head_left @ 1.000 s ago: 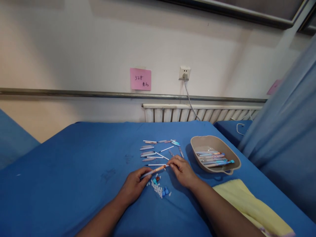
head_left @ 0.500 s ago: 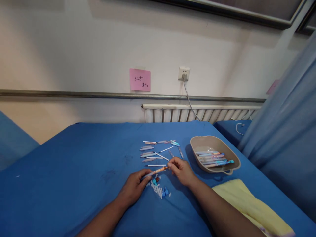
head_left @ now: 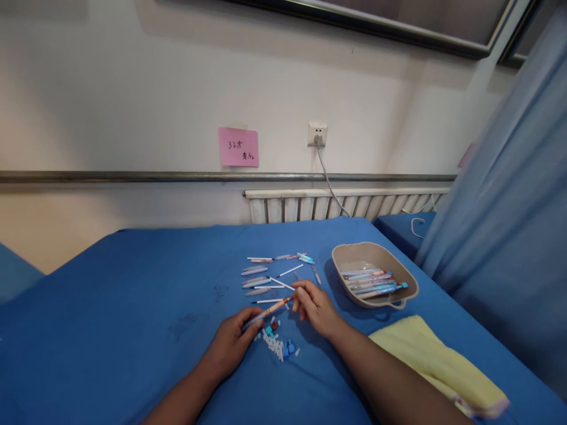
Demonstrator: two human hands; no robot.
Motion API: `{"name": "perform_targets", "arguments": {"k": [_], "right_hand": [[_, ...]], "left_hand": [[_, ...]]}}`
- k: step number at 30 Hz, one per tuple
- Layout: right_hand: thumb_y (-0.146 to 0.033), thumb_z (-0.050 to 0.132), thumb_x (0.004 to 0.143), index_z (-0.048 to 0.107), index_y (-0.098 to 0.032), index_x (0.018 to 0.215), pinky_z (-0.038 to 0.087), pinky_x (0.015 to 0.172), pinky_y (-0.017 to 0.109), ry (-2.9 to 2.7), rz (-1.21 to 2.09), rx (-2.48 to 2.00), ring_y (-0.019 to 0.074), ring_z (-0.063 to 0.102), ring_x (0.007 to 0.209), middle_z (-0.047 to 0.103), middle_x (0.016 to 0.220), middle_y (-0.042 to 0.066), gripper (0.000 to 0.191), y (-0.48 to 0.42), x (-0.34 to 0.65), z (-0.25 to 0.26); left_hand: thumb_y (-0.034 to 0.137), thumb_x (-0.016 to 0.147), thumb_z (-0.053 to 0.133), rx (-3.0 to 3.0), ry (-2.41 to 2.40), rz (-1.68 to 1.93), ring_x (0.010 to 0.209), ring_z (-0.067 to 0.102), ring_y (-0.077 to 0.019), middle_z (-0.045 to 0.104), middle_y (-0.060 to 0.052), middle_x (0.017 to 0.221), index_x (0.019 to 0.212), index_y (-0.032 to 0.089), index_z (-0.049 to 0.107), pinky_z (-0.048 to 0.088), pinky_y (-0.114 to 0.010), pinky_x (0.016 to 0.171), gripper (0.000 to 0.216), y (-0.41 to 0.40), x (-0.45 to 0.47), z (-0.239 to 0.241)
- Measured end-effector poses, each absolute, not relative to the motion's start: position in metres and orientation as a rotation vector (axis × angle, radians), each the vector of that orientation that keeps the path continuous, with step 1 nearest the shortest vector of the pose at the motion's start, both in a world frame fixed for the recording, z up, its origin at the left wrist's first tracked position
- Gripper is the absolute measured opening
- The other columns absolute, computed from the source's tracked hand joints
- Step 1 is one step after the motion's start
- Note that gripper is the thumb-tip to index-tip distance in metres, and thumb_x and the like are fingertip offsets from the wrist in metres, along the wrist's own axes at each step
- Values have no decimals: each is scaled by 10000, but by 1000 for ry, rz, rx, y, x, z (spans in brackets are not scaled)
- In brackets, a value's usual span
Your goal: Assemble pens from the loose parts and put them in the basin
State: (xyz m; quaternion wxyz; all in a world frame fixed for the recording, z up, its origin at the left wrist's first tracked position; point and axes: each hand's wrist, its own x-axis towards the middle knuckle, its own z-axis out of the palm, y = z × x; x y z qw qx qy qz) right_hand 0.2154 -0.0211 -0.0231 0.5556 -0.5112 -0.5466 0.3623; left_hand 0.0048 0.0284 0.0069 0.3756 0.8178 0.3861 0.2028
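My left hand (head_left: 230, 342) and my right hand (head_left: 315, 306) hold one pen (head_left: 270, 309) between them, low over the blue-covered table (head_left: 124, 307). The left fingers pinch its grey lower end. The right fingertips pinch its orange upper end. Just under the pen lies a small heap of white and blue pen parts (head_left: 277, 345). Beyond it, loose pen barrels and thin white refills (head_left: 270, 274) are scattered on the cloth.
A beige tray (head_left: 349, 255) with several assembled pens stands to the right of my hands. A yellow cloth (head_left: 436, 360) lies at the near right. A blue curtain (head_left: 509, 195) hangs on the right. A radiator, a wall socket and a pink note are behind.
Both hands still grip the same pen; the right fingers have shifted slightly along its orange end. The whole view has slid a little left as my head turned.
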Motion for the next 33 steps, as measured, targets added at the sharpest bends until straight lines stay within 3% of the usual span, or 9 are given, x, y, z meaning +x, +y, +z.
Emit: {"name": "perform_targets", "arguments": {"k": [8,17,25,30,33], "right_hand": [[-463,450,856,504,-197,813,355,445,193,-1263,863,-1223,78,457,445,544,606,-42,275,-18,213,-27],[-489,436,860,513,-186,619,330,472,201,-1364,694,-1353,87,443,458,490,498,-45,395,-20,216,-25],[-535,324,892,542,-191,517,340,505,233,-1444,677,-1384,116,476,464,477,463,-19,554,-20,216,-29],[-608,160,890,464,-201,432,401,594,262,-1411,801,-1247,120,496,481,466,447,0,684,-21,214,-27],[-660,99,860,493,-191,470,389,524,241,-1361,900,-1242,106,482,439,486,457,6,726,-20,214,-25]], "left_hand": [[424,835,451,2076,1015,508,871,612,-194,689,5,915,962,228,637,451,-247,775,299,30,4,6],[409,849,439,2113,985,462,847,619,-180,692,16,909,958,237,636,443,-229,765,284,26,5,12],[392,855,437,2132,972,459,852,613,-182,688,8,907,950,235,631,437,-225,757,267,25,6,10],[409,840,454,2140,987,461,844,611,-186,682,9,904,948,233,632,446,-230,747,272,26,6,10],[436,838,449,2117,1015,468,819,612,-191,677,8,865,936,225,631,456,-241,727,295,28,6,9]]}}
